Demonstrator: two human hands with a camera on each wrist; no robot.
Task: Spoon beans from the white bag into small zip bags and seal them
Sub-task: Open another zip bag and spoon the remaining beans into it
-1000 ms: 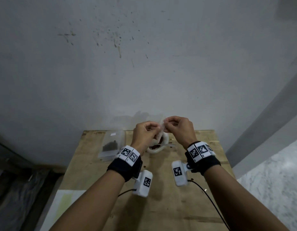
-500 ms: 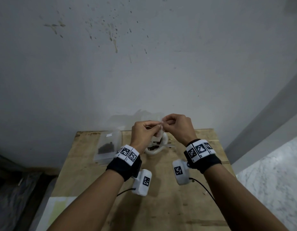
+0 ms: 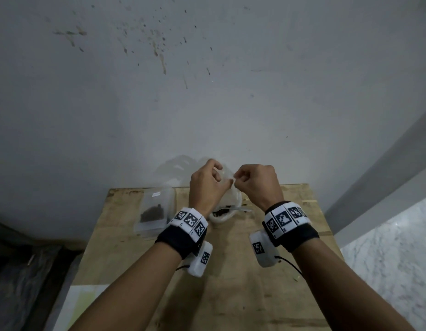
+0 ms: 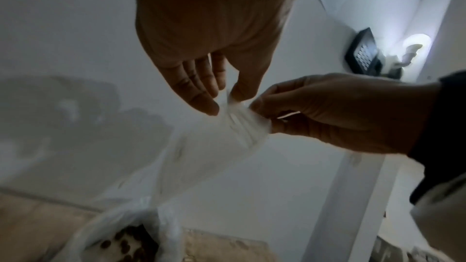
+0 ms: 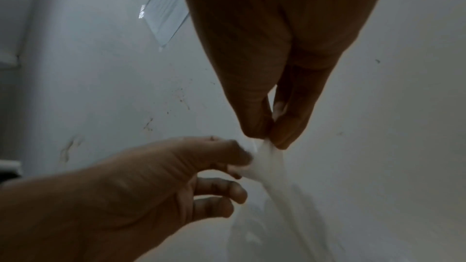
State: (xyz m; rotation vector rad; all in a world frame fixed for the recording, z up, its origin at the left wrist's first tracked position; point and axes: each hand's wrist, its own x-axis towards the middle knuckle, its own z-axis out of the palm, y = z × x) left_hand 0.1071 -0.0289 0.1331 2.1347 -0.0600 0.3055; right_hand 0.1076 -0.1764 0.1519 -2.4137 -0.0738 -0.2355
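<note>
"Where is the small zip bag (image 4: 227,138)?"

"Up in the air, over the white bag (image 3: 227,212) of beans. The left hand (image 3: 205,185) and right hand (image 3: 256,182) both pinch its top edge. It looks thin, floppy, slippery."

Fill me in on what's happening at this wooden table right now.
A person holds a small clear zip bag up above the wooden table, the left hand and the right hand each pinching its top edge. It looks empty, and whether the top is being opened or sealed cannot be told. Below it, the white bag sits open with brown beans inside. Left of it, a filled zip bag lies on the table.
</note>
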